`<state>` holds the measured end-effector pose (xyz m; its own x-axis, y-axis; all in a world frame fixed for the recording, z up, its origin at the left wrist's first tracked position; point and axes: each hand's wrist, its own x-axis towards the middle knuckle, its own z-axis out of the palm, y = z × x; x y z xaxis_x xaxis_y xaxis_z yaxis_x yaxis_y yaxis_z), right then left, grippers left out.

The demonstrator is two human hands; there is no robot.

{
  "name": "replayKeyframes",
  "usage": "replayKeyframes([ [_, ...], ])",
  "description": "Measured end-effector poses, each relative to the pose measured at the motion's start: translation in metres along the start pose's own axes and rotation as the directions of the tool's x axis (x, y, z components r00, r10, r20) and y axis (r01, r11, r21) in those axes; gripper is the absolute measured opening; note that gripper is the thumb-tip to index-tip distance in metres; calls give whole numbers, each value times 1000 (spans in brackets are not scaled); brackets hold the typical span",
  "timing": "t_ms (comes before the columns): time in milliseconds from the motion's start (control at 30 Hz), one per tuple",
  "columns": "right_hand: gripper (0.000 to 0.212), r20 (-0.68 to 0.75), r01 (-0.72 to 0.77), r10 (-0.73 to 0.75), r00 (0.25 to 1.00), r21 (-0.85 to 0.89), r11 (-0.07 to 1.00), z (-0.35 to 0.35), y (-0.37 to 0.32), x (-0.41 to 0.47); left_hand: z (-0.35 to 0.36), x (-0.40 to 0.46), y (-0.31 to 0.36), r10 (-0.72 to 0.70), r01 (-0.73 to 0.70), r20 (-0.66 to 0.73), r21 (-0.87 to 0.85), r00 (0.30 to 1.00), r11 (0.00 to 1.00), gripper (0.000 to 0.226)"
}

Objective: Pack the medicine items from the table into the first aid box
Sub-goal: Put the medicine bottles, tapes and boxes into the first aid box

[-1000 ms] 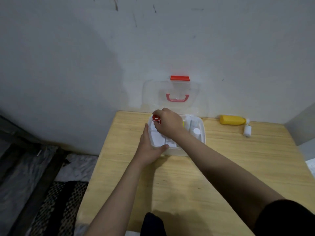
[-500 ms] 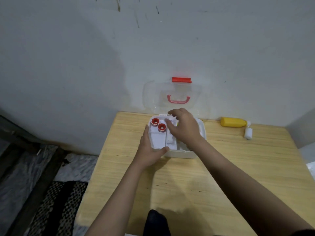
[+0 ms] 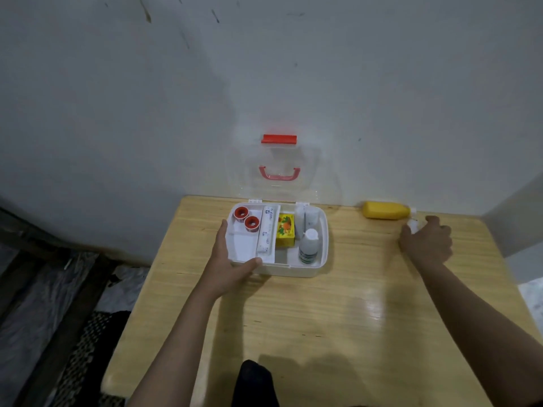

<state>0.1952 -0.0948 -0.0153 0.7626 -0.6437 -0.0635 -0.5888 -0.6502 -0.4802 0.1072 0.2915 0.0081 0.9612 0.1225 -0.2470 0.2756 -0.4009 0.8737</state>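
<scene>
The white first aid box (image 3: 293, 271) stands open at the back of the wooden table (image 3: 323, 333), its clear lid (image 3: 279, 171) leaning on the wall. Inside lie two red tape rolls (image 3: 246, 219), a wrapped bandage (image 3: 266, 230), a yellow carton (image 3: 285, 230) and a white bottle (image 3: 309, 248). My left hand (image 3: 226, 265) grips the box's front left corner. My right hand (image 3: 427, 242) is far right, fingers curved around a small white bottle (image 3: 412, 226) on the table, thumb beside it. A yellow bottle (image 3: 385, 210) lies just behind.
The wall runs right behind the box and the bottles. The table's left edge drops to a dark floor with a patterned mat (image 3: 85, 348). A dark object (image 3: 254, 383) pokes up at the table's near edge.
My right hand set a red tape roll into the box, then swung right across the table to the small white bottle. My left hand stayed on the box.
</scene>
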Motion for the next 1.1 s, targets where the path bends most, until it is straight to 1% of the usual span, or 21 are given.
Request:
replayKeyframes([
  [33,50,23,-23,22,999,20,1000,1,2,3,0,0,-1,-1,1,1,-2,1000,1000,110],
  [100,46,44,-43,38,998,117,992,1,4,9,0,0,0,-7,7,1,-12,1000,1000,109],
  [200,42,-36,16,-5,999,319,947,-6,0,2,1,0,0,-12,12,-3,-13,1000,1000,108],
  [300,39,-101,98,-55,993,499,861,-21,-20,-24,-2,1,-2,-7,7,1,-15,1000,1000,109],
  [367,39,-134,180,-126,983,558,810,-32,-38,-44,-3,1,-2,5,-5,1,-17,1000,1000,109],
  [433,29,-134,242,-202,970,620,747,-45,-60,-74,-3,1,-2,19,-19,-9,-31,1000,999,109],
  [467,25,-127,280,-262,957,650,706,-49,-72,-92,-3,0,-1,23,-24,-15,-35,1000,999,109],
  [533,27,-104,381,-432,896,680,626,-52,-97,-131,-3,-3,1,37,-38,-22,-48,999,998,107],
  [600,27,-21,472,-612,791,657,587,-46,-120,-163,-5,-5,3,70,-71,-18,-61,997,996,102],
  [633,24,59,505,-683,728,627,593,-40,-131,-177,-5,-6,4,88,-90,-21,-60,996,994,98],
  [700,21,222,566,-754,618,540,623,-23,-150,-196,-6,-9,8,133,-135,-22,-56,991,989,89],
  [767,23,314,653,-783,537,434,621,-6,-165,-208,-6,-11,9,161,-162,-23,-63,987,985,86],
  [800,24,343,696,-790,509,376,612,2,-171,-212,-6,-12,9,164,-165,-23,-77,986,983,86],
  [833,24,366,733,-790,492,316,603,9,-177,-214,-6,-11,8,164,-166,-24,-88,986,982,87],
  [900,25,395,779,-780,485,210,591,20,-185,-214,-7,-11,7,137,-137,-12,-103,991,985,96],
  [967,26,428,795,-764,482,153,587,30,-187,-210,-8,-10,3,125,-123,7,-87,992,989,99],
  [1033,28,464,790,-746,477,144,595,35,-184,-205,-8,-10,1,122,-120,14,-78,992,990,100],
  [1100,32,440,738,-739,510,219,639,32,-178,-199,-8,-10,0,105,-104,12,-77,994,992,109],
])
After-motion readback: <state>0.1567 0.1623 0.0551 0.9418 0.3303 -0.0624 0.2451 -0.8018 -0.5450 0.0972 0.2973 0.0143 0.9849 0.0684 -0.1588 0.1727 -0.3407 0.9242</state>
